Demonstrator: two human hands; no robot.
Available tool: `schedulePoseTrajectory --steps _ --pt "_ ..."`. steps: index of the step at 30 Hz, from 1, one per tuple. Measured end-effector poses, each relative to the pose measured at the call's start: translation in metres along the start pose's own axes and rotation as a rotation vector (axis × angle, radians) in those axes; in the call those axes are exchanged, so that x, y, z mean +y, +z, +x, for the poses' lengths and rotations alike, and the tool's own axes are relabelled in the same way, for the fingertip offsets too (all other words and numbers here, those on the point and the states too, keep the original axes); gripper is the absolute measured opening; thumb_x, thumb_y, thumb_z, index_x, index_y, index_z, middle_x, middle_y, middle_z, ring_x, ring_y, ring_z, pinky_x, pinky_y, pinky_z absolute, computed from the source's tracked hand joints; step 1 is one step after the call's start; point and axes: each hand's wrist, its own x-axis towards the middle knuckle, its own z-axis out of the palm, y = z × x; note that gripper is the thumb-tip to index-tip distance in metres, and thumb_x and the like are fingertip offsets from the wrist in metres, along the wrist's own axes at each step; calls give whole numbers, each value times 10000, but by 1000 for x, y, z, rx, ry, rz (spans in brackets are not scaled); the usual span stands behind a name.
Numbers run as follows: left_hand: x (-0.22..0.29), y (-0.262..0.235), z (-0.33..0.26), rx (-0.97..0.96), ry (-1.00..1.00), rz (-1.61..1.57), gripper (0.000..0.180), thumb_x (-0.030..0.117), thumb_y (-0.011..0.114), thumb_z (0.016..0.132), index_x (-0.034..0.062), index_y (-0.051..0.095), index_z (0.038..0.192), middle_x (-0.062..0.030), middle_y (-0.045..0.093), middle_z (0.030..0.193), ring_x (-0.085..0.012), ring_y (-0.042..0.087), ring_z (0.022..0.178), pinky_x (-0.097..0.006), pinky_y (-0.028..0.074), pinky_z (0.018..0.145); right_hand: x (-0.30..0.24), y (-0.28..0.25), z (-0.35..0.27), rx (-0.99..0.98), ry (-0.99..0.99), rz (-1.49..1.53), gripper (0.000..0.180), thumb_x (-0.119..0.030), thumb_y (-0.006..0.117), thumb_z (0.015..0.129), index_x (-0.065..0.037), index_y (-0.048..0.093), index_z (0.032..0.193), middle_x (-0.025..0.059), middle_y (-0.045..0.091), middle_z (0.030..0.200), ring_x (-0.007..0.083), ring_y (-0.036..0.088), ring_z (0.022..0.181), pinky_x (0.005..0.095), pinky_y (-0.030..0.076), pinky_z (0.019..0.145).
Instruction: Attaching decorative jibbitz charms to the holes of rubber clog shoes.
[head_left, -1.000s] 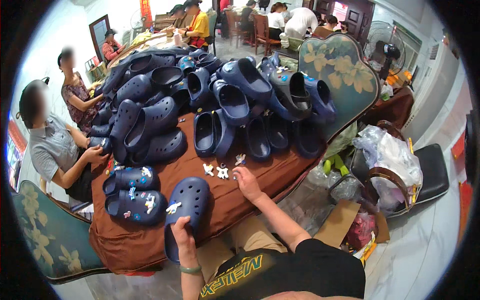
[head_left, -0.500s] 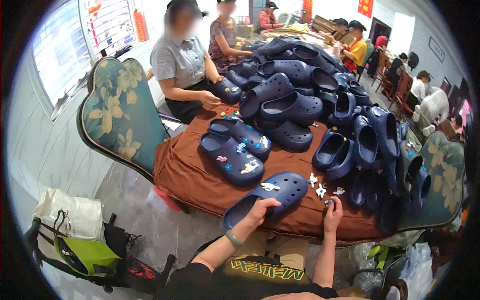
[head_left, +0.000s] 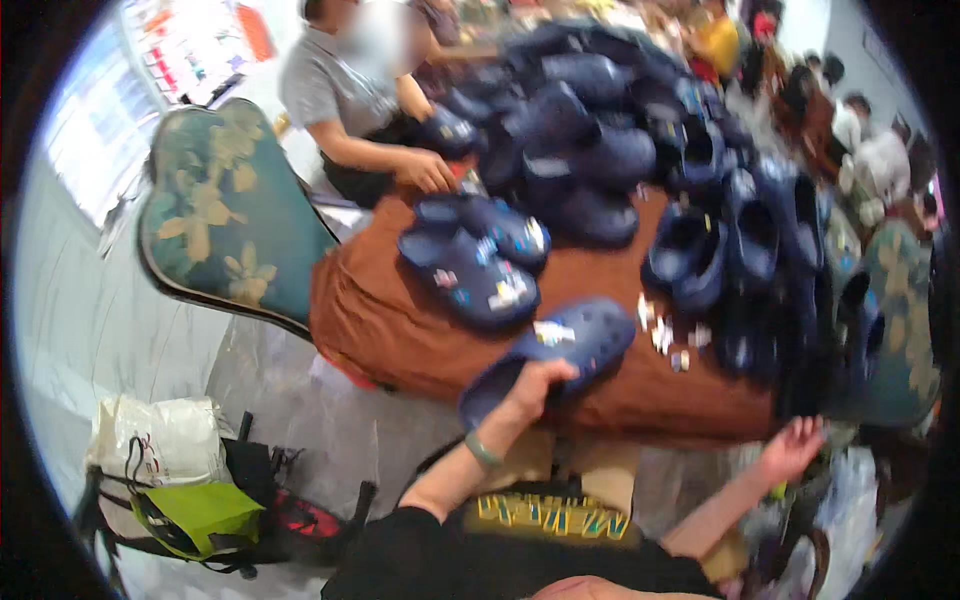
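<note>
My left hand grips the side of a dark blue clog at the table's near edge, its thumb on the outside. A white charm sits on the clog's perforated top. Off the table's right end, my right hand is raised with loosely bent, blurred fingers; I make out nothing in it. Small white charms and a separate small charm lie right of the held clog. Farther left, a clog decorated with charms rests against a second decorated clog.
A large heap of blue clogs covers the table's far side, and more clogs stand on the right. Across the brown cloth, a person's hand works at the left. Flowered chairs flank the table; bags lie lower left.
My right hand has left the small charm on the cloth and swung right, past the table's end. My left hand still grips the clog. The whole view has shifted and blurred.
</note>
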Motion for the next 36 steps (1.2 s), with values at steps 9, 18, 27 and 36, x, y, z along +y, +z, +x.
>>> schedulePoseTrajectory --steps 9,18,27,36 --pt "15 -6 7 -106 108 1 453 16 579 691 -61 530 1134 -165 643 1034 -258 643 939 -350 499 891 151 118 -126 -185 555 -779 124 -81 609 903 -35 628 1016 -11 622 895 53 523 735 190 435 666" --pt "4 -10 -3 -133 69 39 472 23 556 680 -74 545 1142 -162 644 1070 -252 628 996 -358 476 930 198 144 -135 -596 757 -848 145 -69 642 872 -9 639 1004 -20 624 900 48 548 826 203 456 748" --pt "-8 -24 -16 -70 152 366 343 7 618 634 -29 619 975 -75 648 941 -185 622 840 -297 492 776 272 198 -67 -1308 655 -1042 211 -122 704 766 -33 648 949 83 610 1111 150 551 1008 304 421 904" --pt "-16 -3 -23 -128 108 214 570 62 638 661 18 487 1209 -51 535 1100 -173 518 1012 -302 446 868 264 227 -54 -1493 933 -1392 474 -136 731 710 -43 475 1097 185 575 1061 287 550 1062 350 423 908"
